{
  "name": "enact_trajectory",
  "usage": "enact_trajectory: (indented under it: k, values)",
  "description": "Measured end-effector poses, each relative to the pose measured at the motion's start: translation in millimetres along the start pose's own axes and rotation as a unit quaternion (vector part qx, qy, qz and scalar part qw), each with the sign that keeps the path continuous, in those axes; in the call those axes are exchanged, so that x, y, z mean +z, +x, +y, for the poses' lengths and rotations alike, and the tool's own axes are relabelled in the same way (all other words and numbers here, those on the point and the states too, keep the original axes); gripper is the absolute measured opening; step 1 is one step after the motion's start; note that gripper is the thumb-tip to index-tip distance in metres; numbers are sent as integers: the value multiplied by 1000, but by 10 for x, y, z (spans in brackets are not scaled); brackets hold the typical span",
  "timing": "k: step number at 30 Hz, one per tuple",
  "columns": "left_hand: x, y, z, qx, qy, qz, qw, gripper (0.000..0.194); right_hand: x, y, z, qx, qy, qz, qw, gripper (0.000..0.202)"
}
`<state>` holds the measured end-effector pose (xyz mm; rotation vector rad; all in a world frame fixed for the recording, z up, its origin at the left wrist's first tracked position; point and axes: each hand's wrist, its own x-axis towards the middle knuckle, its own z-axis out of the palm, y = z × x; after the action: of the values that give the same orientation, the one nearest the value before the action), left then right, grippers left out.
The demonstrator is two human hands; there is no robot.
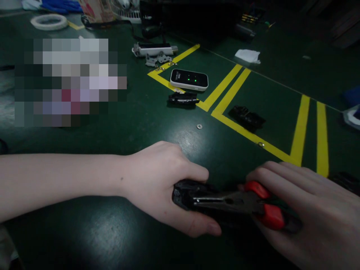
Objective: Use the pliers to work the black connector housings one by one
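My left hand (pixel 171 187) is wrapped round a black part (pixel 184 193) low in the middle of the head view, its thumb below and a finger above. From the right, my right hand (pixel 306 202) grips red-handled pliers (pixel 239 201). The jaws of the pliers point left and lie over the black part; whether they pinch it cannot be made out. Beyond my hands a small metal ring (pixel 199 126) lies on the green table.
Yellow tape (pixel 250 135) marks the green table (pixel 135 131). Further off are a white-edged device (pixel 189 79) with green lights, two black parts (pixel 183 99) (pixel 246 117), a white-and-black tool (pixel 154 50), grey brackets (pixel 159 59), white paper (pixel 247 56) and a tape roll (pixel 49 22).
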<state>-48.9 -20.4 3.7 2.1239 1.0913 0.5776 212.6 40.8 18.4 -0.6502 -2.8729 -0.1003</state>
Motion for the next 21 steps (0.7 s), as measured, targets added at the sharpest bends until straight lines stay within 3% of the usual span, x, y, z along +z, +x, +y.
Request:
enact_trajectory:
  k: [7, 15, 21]
  values:
    - [-6, 16, -15, 26, 18, -23, 999, 45, -9, 169, 1, -43, 14, 17, 999, 6]
    - [7, 27, 5, 30, 106, -37, 993, 47, -36, 72, -36, -47, -40, 13, 998, 7]
    - [4, 35, -10, 45, 114, -42, 992, 48, -52, 120, 24, -64, -20, -7, 998, 6]
